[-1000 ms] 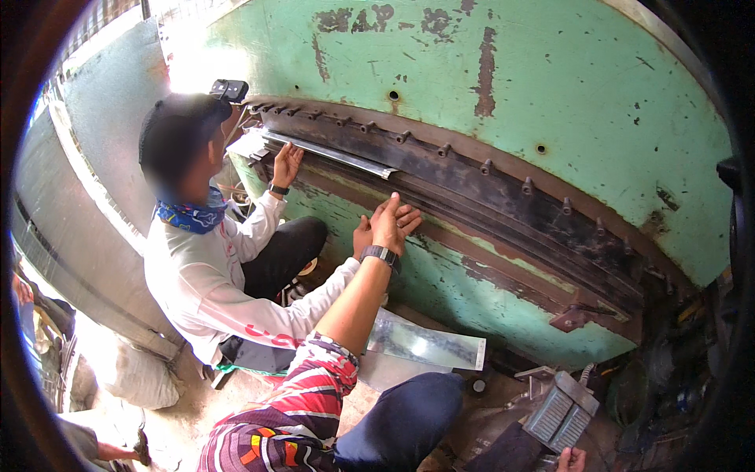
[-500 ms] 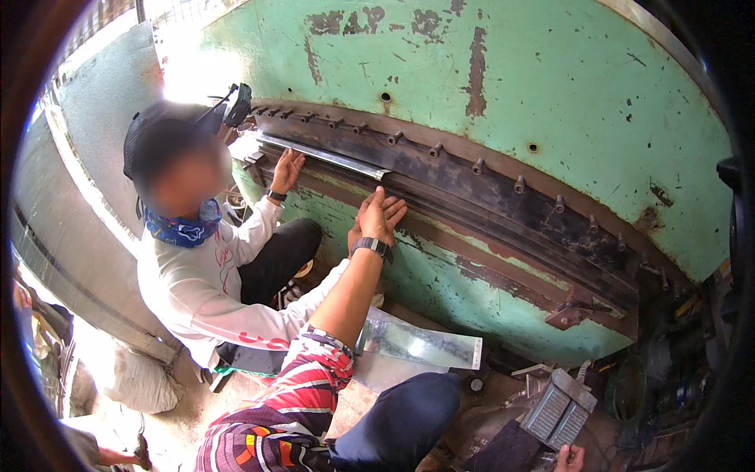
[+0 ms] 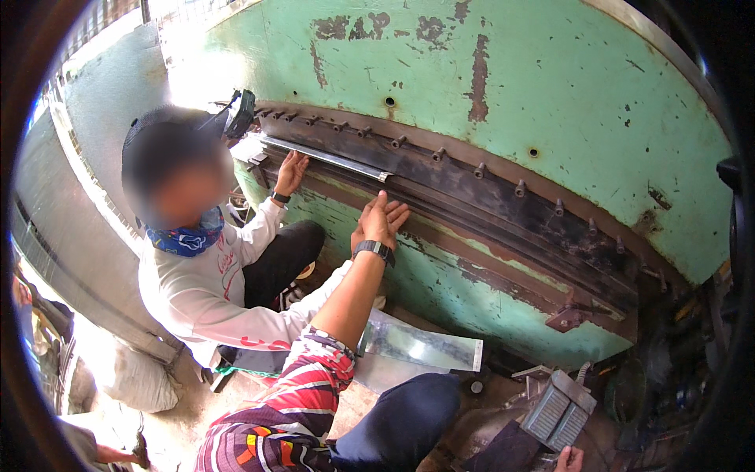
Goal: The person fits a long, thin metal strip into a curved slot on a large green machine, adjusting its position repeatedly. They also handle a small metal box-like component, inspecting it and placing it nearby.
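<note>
My left hand (image 3: 379, 223), with a dark watch at its wrist, is raised palm up with fingers spread, just below the right end of a long, narrow, shiny bent metal strip (image 3: 330, 162). A small gap seems to separate fingertips and strip. The strip lies along the dark slot of a large green press machine (image 3: 566, 102). A co-worker's hand (image 3: 292, 171) supports the strip farther left from below. At the lower edge my right hand (image 3: 569, 459) shows only in part, its fingers loosely apart beside a grey ribbed double foot pedal (image 3: 560, 411); nothing shows in it.
A co-worker in a white long-sleeved top (image 3: 200, 295) crouches close at my left. A flat, shiny metal sheet (image 3: 421, 348) lies below my left forearm. Bolts (image 3: 480, 170) line the machine's dark beam; a bracket (image 3: 568, 316) juts from its right side. A white sack (image 3: 138, 376) stands lower left.
The metal strip has turned slightly, so its right end looks narrower. My left fingers have spread a little more. The co-worker's head has dipped slightly. My right hand stays put.
</note>
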Demonstrator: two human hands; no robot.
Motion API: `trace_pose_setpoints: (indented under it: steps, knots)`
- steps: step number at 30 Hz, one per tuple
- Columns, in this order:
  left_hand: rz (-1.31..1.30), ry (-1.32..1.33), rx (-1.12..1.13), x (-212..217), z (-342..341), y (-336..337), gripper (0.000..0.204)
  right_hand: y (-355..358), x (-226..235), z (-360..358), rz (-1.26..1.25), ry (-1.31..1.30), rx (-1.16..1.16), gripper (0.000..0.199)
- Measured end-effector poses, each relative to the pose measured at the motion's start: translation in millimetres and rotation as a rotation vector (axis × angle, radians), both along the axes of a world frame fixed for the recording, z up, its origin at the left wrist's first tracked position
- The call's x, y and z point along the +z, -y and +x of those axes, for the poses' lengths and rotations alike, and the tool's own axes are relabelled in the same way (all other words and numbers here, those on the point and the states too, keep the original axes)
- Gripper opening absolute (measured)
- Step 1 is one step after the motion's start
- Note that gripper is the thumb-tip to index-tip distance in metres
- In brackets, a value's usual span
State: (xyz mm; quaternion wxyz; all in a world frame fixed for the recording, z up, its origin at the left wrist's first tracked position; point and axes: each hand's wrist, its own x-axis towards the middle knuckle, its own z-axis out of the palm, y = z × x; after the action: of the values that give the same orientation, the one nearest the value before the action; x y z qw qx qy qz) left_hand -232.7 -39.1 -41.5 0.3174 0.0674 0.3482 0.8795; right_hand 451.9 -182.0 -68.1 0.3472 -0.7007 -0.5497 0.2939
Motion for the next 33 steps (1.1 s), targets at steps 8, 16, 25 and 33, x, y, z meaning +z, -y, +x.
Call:
trace_pose_setpoints:
  steps: [8, 16, 25, 33]
  knots:
    - [-0.014, 0.030, 0.042, 2.7, -10.1, -0.7, 0.063, -1.6, -14.2, 8.3, 0.028, -0.027, -0.003, 0.038]
    - [-0.004, 0.035, 0.064, -2.3, -22.0, -12.9, 0.062, 2.8, -8.1, 2.8, 0.012, -0.018, -0.045, 0.038]
    - [-0.035, 0.006, 0.062, -5.1, -130.0, -14.7, 0.061, 18.5, 29.5, -80.7, 0.364, 0.812, -0.031, 0.042]
    - [-0.010, 0.013, 0.149, 7.6, -128.2, -22.8, 0.043, 42.5, 20.5, -120.9, 0.549, 0.897, 0.317, 0.031]
